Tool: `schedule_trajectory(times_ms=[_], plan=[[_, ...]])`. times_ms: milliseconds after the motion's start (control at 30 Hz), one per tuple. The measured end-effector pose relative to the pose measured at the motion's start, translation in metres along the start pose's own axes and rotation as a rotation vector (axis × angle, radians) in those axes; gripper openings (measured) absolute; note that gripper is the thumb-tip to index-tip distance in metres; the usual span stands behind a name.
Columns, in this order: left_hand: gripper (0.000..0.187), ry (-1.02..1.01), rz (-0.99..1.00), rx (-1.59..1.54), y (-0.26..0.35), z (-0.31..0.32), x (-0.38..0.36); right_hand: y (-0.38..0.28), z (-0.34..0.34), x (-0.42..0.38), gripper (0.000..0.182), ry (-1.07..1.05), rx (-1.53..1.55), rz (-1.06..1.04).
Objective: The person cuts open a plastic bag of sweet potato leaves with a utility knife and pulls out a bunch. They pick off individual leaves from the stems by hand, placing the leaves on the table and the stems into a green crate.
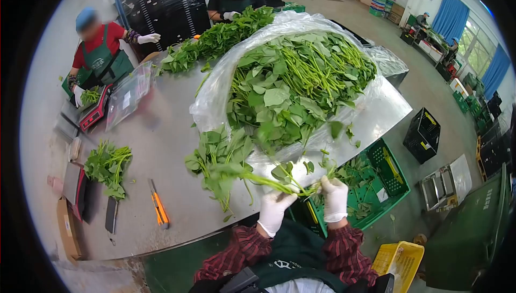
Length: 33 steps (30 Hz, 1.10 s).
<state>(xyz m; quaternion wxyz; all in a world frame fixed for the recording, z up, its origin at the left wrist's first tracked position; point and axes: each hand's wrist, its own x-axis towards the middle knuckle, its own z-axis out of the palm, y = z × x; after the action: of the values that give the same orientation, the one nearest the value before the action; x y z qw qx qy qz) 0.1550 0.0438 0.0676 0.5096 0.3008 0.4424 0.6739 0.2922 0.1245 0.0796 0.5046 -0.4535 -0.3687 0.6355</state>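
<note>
In a white glove, my left hand [276, 211] closes round the stems of some leafy greens [258, 179], whose leaves stretch left over the table edge. My right hand [335, 198], gloved too, pinches the stem ends just beside it; a small leafy sprig sticks up near its fingertips. A loose bunch of greens [220, 158] lies on the metal table [172, 172] to the left of my hands. Beyond them a clear plastic bag [207, 99] gapes around a large heap of greens [301, 86].
Below my right hand stands a green crate [376, 207] with leaf scraps. An orange utility knife [158, 204], a dark-bladed tool [112, 215] and a greens bunch [109, 165] lie at left. Two people work across the table, one by a red scale [97, 111]. A yellow basket [399, 261] is lower right.
</note>
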Motion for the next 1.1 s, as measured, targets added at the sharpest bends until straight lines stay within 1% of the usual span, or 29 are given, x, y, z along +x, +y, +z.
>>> schedule_trajectory(times_ms=[33,67,267,333,367,400,467,500,533,567,600,633,667,700,733,767,800,867,900,933,967,1000,1033,1067,1100], plan=[[0.014,-0.028,0.002,0.014,0.000,0.003,-0.001,-0.008,-0.004,0.001,0.020,0.041,-0.092,0.003],[0.013,-0.055,0.004,0.028,-0.001,0.006,-0.003,-0.009,-0.009,0.004,0.019,0.007,-0.038,-0.004],[0.010,-0.053,-0.022,0.045,-0.002,0.017,-0.007,-0.003,-0.030,0.019,0.019,0.030,0.053,-0.012],[0.009,0.021,-0.048,0.114,0.010,0.011,-0.009,0.010,-0.063,0.046,0.018,0.338,-0.238,-0.337],[0.009,0.028,0.068,0.100,0.013,0.002,-0.005,0.019,-0.104,0.068,0.018,0.459,-0.425,-0.298],[0.010,0.036,0.031,-0.053,0.016,-0.008,-0.004,0.025,-0.142,0.083,0.018,0.571,-0.612,-0.258],[0.015,-0.041,0.012,0.016,0.033,-0.026,-0.001,0.009,-0.155,0.068,0.027,0.693,-1.343,-0.041],[0.015,-0.029,0.014,0.014,0.036,-0.030,0.000,0.018,-0.168,0.063,0.031,0.724,-1.312,-0.152],[0.018,-0.063,-0.029,0.005,0.038,-0.034,0.002,0.019,-0.166,0.055,0.037,0.755,-1.279,-0.261],[0.021,-0.103,-0.078,-0.004,0.037,-0.035,0.001,0.018,-0.163,0.055,0.037,0.676,-1.348,-0.103],[0.021,-0.105,-0.085,-0.004,0.033,-0.037,0.001,0.014,-0.145,0.051,0.034,0.531,-1.189,-0.134],[0.023,-0.132,-0.100,-0.002,0.026,-0.039,0.002,0.017,-0.131,0.050,0.031,0.266,-1.014,-0.285],[0.025,-0.162,-0.113,0.000,0.021,-0.039,0.003,-0.011,-0.081,0.027,0.024,0.060,-0.752,-0.176],[0.025,-0.171,-0.119,-0.001,0.019,-0.039,0.004,-0.037,-0.038,0.003,0.023,-0.101,-0.575,-0.069],[0.027,-0.212,-0.106,0.081,0.019,-0.039,0.003,-0.049,-0.012,-0.013,0.025,-0.206,-0.531,0.010],[0.029,-0.250,-0.088,0.165,0.019,-0.039,0.003,-0.049,0.004,-0.022,0.029,-0.314,-0.600,-0.052],[0.029,-0.250,-0.086,0.166,0.022,-0.038,0.003,-0.035,0.011,-0.021,0.031,-0.432,-0.689,-0.192],[0.034,-0.311,-0.165,0.225,0.030,-0.038,0.000,-0.026,0.024,-0.022,0.032,-0.563,-0.963,-0.285],[0.043,-0.332,-0.148,0.187,0.026,-0.041,-0.001,-0.026,0.032,-0.025,0.029,-0.613,-0.889,-0.116],[0.043,-0.326,-0.148,0.191,0.027,-0.042,-0.002,-0.027,0.037,-0.029,0.027,-0.658,-0.812,0.054],[0.047,-0.306,-0.169,0.145,0.029,-0.042,-0.003,-0.019,0.036,-0.030,0.020,-0.641,-0.807,0.111],[0.051,-0.287,-0.191,0.096,0.029,-0.042,-0.004,-0.012,0.036,-0.033,0.020,-0.644,-0.806,0.111],[0.056,-0.281,-0.203,0.095,0.019,-0.049,-0.004,-0.007,0.037,-0.036,0.019,-0.594,-0.804,0.033],[0.056,-0.282,-0.203,0.094,0.019,-0.048,-0.005,-0.003,0.037,-0.038,0.018,-0.542,-0.802,-0.044],[0.052,-0.247,-0.196,0.065,0.019,-0.046,-0.006,-0.001,0.037,-0.039,0.016,-0.551,-0.832,-0.041]])
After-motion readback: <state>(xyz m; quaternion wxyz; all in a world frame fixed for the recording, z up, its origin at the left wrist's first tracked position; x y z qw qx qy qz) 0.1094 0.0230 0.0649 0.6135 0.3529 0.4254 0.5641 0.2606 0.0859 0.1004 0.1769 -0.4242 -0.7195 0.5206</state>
